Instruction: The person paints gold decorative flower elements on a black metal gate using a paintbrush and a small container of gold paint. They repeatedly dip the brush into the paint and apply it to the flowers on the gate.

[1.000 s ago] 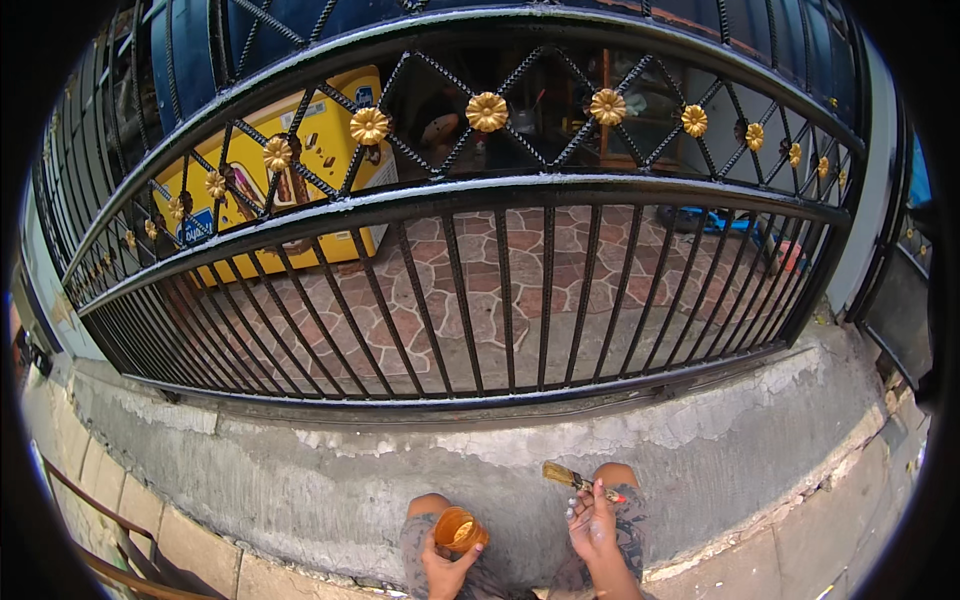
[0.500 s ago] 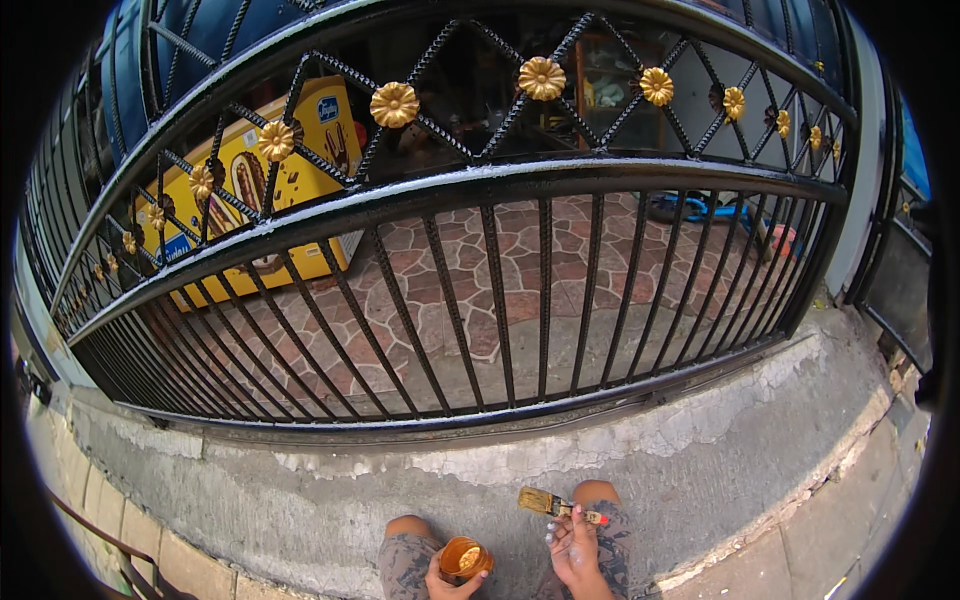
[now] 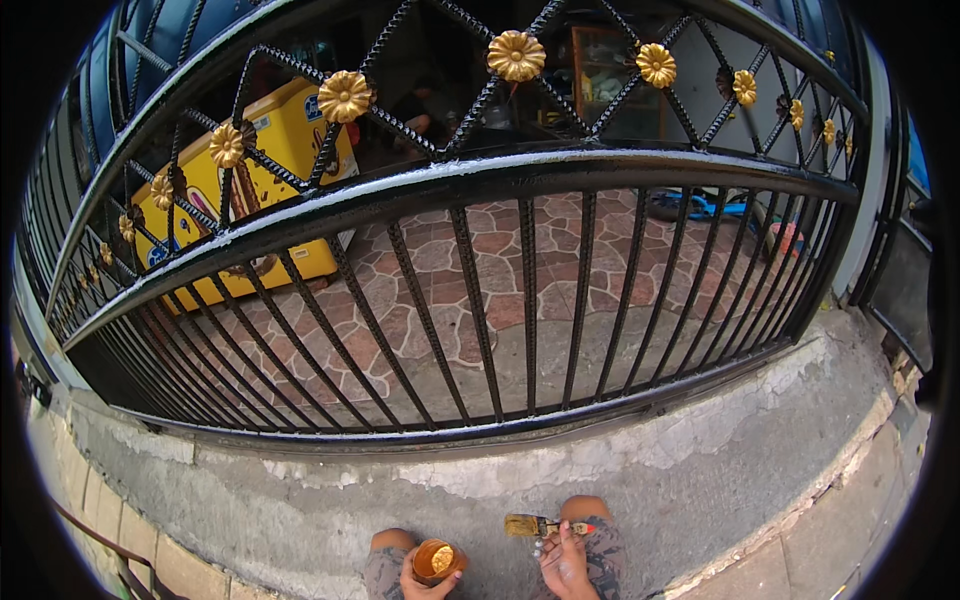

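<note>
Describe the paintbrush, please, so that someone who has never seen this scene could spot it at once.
Find the big black metal railing, then drop to the picture's lower edge. There the right hand holds the paintbrush, bristles pointing left. Its flat bristles and red-tipped handle set it apart from the round orange-brown cup in the left hand.

The paintbrush point(image 3: 540, 527) in the right hand point(image 3: 566, 567) has swung from slanting to almost level. The left hand point(image 3: 421, 588) and cup point(image 3: 427, 556) now sit lower in view, the gold flowers point(image 3: 343, 96) further left

Orange cup point(image 3: 424, 559) — golden paint point(image 3: 442, 558)
</note>
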A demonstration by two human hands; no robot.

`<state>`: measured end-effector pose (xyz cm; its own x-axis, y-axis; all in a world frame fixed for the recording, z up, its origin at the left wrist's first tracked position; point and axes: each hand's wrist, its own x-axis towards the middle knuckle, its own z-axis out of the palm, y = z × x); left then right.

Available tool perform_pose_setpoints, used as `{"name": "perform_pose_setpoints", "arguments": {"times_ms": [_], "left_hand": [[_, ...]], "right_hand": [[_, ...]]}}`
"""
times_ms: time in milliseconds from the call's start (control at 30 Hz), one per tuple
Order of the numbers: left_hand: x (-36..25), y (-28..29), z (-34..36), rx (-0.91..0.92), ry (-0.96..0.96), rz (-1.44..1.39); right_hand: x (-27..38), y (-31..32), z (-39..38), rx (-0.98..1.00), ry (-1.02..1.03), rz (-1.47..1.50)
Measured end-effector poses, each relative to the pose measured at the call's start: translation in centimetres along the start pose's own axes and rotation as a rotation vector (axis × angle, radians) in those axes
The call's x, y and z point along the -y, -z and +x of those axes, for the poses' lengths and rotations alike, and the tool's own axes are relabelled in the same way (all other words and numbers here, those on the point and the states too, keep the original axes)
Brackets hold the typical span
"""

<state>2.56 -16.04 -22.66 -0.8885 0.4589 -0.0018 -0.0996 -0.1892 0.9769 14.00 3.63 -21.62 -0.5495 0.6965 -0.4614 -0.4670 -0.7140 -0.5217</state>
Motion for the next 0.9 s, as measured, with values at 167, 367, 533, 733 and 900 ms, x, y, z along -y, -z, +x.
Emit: {"name": "perform_pose_setpoints", "arguments": {"times_ms": [167,367,533,733,900], "left_hand": [[-0.4,0.3,2.4,0.028,-0.026,0.034],[0.9,-0.1,3.5,-0.007,-0.044,-0.001],[1.3,0.0,3.1,-0.019,-0.035,-0.017],[0.7,-0.3,3.4,0.030,-0.054,-0.072],[0.9,-0.4,2.8,0.073,-0.071,-0.099]], "right_hand": [[0.0,-0.4,0.2,-0.010,-0.004,-0.020],[-0.5,0.2,0.8,0.024,-0.028,-0.016],[-1.1,0.6,0.7,-0.025,-0.029,-0.040],[-1.2,0.8,0.9,0.017,-0.039,0.020],[-0.8,1.1,0.3,0.024,-0.020,0.042]]}}
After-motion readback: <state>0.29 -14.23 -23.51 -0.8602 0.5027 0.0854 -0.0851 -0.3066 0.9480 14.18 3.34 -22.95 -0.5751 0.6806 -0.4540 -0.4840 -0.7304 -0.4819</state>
